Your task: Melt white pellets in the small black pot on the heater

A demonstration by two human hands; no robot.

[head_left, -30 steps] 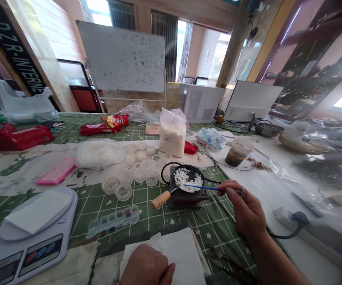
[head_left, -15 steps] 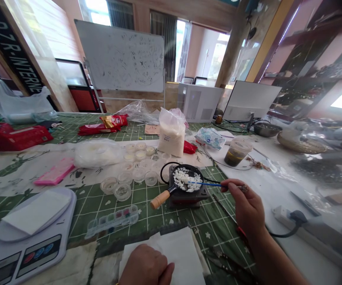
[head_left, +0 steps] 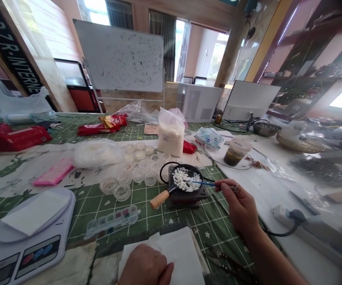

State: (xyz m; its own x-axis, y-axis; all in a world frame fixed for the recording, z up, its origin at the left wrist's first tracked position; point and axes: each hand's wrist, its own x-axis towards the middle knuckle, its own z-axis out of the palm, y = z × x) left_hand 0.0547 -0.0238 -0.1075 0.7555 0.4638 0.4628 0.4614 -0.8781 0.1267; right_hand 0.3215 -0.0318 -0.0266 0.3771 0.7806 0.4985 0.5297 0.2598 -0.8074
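My right hand (head_left: 238,206) pinches a thin blue stick (head_left: 207,183). The stick's far end lies among white pellets (head_left: 183,177) in a small black frying pan (head_left: 201,173) with a wooden handle (head_left: 159,199). The pan sits on a small dark hot plate (head_left: 185,201). My left hand (head_left: 145,264) rests closed in a fist on white paper (head_left: 187,253), and nothing shows in it. Left of the pan stand several small clear cups (head_left: 122,192). Nearer to me lies a clear compartment box (head_left: 113,219) with coloured contents in some sections.
A kitchen scale (head_left: 66,221) bearing folded paper is at the left. Behind the pan stands a bag of white granules (head_left: 171,136). Scissors (head_left: 227,263) and a power strip (head_left: 301,233) lie at right. A plastic cup of dark liquid (head_left: 237,152) stands farther back.
My right hand has shifted slightly left with the blue stick, whose tip moved through the pellets. The pellets lie somewhat differently in the pan. My left hand stays put.
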